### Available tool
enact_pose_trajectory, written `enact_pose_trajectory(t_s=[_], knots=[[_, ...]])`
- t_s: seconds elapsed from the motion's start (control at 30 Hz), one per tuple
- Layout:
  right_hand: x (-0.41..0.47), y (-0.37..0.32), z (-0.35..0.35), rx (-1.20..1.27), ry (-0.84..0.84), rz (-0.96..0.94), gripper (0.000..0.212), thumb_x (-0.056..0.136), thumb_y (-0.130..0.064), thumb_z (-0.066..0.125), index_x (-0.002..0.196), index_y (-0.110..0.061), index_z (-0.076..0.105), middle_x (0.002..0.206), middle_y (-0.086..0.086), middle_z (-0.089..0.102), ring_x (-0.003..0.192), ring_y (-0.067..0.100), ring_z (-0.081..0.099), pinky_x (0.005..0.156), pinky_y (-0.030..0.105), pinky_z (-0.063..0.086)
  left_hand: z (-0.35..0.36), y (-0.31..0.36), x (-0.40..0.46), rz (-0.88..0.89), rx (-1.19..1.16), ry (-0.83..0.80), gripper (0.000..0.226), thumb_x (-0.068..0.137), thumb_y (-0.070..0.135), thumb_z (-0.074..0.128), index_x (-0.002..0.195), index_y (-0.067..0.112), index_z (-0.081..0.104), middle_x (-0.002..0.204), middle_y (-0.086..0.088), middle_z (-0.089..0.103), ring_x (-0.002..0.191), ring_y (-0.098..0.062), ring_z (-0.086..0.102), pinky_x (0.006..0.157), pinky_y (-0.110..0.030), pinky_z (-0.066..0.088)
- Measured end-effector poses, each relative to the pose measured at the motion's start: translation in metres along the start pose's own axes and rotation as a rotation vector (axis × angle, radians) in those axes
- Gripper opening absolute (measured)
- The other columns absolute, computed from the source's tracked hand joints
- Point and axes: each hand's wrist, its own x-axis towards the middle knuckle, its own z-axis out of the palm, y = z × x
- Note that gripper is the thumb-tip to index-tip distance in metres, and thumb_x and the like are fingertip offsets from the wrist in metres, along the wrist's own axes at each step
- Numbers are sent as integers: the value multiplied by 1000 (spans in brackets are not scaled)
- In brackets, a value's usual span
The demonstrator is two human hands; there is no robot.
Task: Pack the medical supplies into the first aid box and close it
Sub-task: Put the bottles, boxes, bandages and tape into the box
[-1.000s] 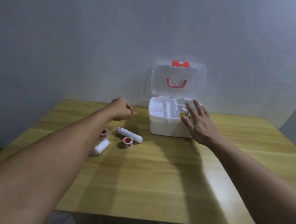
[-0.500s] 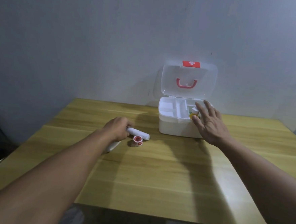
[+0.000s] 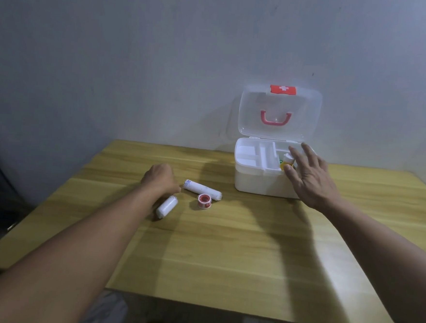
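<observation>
The white first aid box (image 3: 255, 183) stands at the back of the wooden table (image 3: 226, 250), its clear lid (image 3: 251, 108) upright with a red handle. A small white and yellow bottle (image 3: 287, 159) lies in the right compartment. My right hand (image 3: 311, 179) hovers open at the box's right front corner, fingers spread beside the bottle. My left hand (image 3: 161, 178) is curled down on the table over the spot where a second tape roll lay; that roll is hidden. Beside it lie a short bandage roll (image 3: 167, 206), a long bandage roll (image 3: 202, 189) and a red-and-white tape roll (image 3: 204, 201).
A grey wall rises right behind the box. The table's near edge runs below my forearms, with floor beyond it. Something dark stands off the table's left side.
My left hand came down from above the supplies onto the small tape roll left of the long bandage and closed there. My right hand stayed at the box. The view shifted left.
</observation>
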Motion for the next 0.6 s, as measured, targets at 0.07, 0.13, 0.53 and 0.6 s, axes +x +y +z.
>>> enact_pose_trajectory(t_s=[0.07,0.13,0.53,0.6], knots=[[0,-1,0,5,3,2,57,95,-55,30,148,-36,22,161,-5,7,144,28,10,113,47,24,0,-4,-1,16,-31,10,34,77,19,76,109,7,70,117,-13,68,110,-31,62,84,-32,49],[-1,-1,-1,9,1,4,57,95,-56,30,148,-36,22,161,-5,7,144,28,10,113,48,24,1,-6,-5,16,-60,42,31,79,18,73,108,6,69,116,-15,68,108,-32,62,83,-33,49],[-1,-2,-2,9,-6,22,57,95,-56,30,148,-36,22,161,-7,6,143,29,11,111,49,27,-1,-5,-29,64,-8,-77,20,66,21,73,62,10,57,67,-6,61,65,-28,58,52,-26,42],[0,-1,-2,6,-10,26,58,95,-56,30,148,-36,22,161,-7,5,143,29,11,111,49,27,1,4,-25,166,7,-7,13,74,23,69,78,10,69,84,-9,70,84,-31,65,61,-28,44]])
